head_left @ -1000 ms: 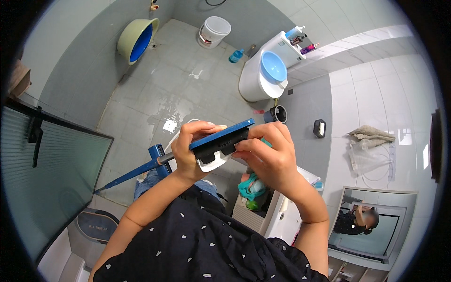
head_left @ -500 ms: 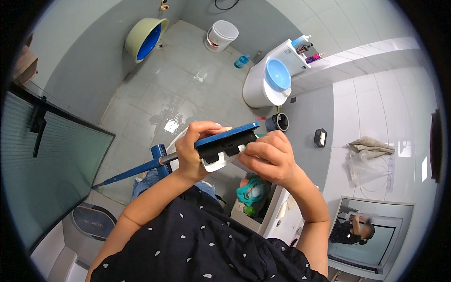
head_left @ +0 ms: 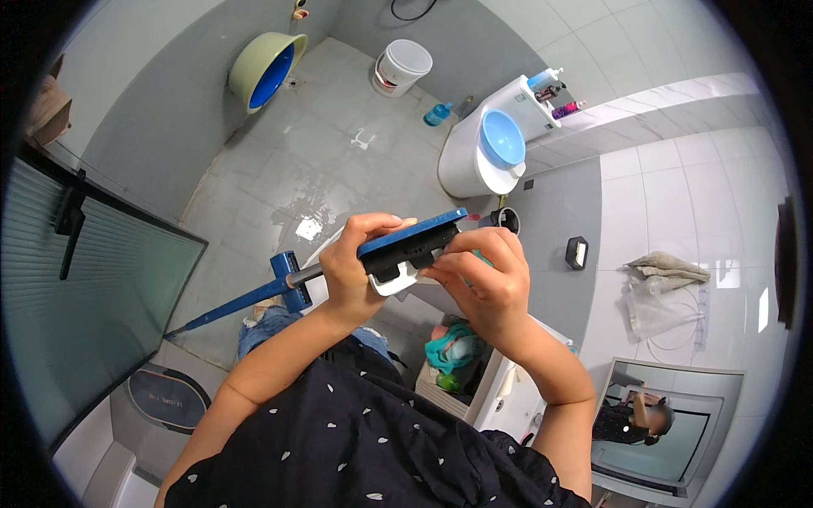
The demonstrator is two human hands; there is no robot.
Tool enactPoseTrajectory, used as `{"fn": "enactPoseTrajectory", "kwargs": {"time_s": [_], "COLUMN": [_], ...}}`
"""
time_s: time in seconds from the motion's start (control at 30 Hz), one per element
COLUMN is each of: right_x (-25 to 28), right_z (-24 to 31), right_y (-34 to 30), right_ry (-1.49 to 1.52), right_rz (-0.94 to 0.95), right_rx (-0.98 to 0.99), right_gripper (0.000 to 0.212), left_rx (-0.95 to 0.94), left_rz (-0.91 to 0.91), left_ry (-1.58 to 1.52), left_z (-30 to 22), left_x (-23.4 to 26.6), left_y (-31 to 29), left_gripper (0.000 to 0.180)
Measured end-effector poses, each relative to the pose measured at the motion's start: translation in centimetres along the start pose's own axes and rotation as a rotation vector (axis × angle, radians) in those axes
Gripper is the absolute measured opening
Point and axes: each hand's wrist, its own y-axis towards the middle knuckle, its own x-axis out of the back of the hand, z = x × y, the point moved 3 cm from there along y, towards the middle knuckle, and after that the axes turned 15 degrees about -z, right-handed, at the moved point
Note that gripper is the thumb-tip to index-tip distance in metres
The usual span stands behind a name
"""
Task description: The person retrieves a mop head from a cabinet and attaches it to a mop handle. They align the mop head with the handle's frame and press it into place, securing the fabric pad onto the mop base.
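Observation:
My left hand (head_left: pixel 345 267) is closed round the left end of a flat blue, black and white piece (head_left: pixel 411 247), whose exact kind I cannot make out. A long blue slab tops it, with a black body below and a white bracket-like part at its lower edge. At the other end my right hand (head_left: pixel 487 275) pinches it, fingertips at the black and white parts. Behind my left wrist, a blue pole (head_left: pixel 233 305) with a grey section slants down to the lower left. A blue ribbed block (head_left: pixel 290 281) sits beside the pole; whether they join is unclear.
Wet grey tiles (head_left: pixel 313 190) cover the floor ahead. Farther off stand a green-and-blue basin (head_left: pixel 251 72), a white bucket (head_left: pixel 402 68) and a toilet (head_left: pixel 466 161) with a blue bowl (head_left: pixel 503 138) on it. A glass door (head_left: pixel 110 271) is left; an open drawer (head_left: pixel 449 398) of cloths lies below.
The piece has risen slightly and tilted more, its right end higher. My right fingers have shifted their grip along its right end.

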Motion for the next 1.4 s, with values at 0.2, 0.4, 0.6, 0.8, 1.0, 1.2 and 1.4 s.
{"fn": "enactPoseTrajectory", "kwargs": {"time_s": [0.2,0.4,0.6,0.8,1.0,1.2,1.4], "right_x": [-0.6,-0.9,-1.7,-1.6,-1.1,-1.0,-0.8], "right_z": [0.5,0.9,1.2,0.6,1.1,1.0,0.3], "right_y": [-0.5,-0.2,-0.5,-1.0,-0.5,0.2,0.4], "right_ry": [-0.096,-0.153,-0.194,-0.175,-0.187,-0.188,-0.112], "right_rz": [-0.162,-0.156,-0.095,-0.121,-0.111,-0.055,0.096], "right_rx": [0.107,0.165,0.066,0.258,0.414,0.387,0.22], "right_gripper": [0.024,0.022,0.022,0.015,0.013,0.012,0.02], "left_rx": [-0.011,-0.013,-0.003,-0.01,0.012,0.032,0.047], "left_rz": [-0.036,-0.049,-0.054,-0.066,-0.044,-0.039,-0.018], "left_ry": [0.009,0.018,0.057,0.037,0.019,0.056,0.017], "left_z": [0.2,0.4,0.3,0.4,0.3,0.9,0.8], "left_x": [0.0,0.2,0.1,0.2,0.3,0.2,-0.3], "left_y": [0.3,0.9,1.1,1.0,0.8,0.5,0.6], "left_gripper": [0.048,0.05,0.047,0.037,0.031,0.032,0.031]}}
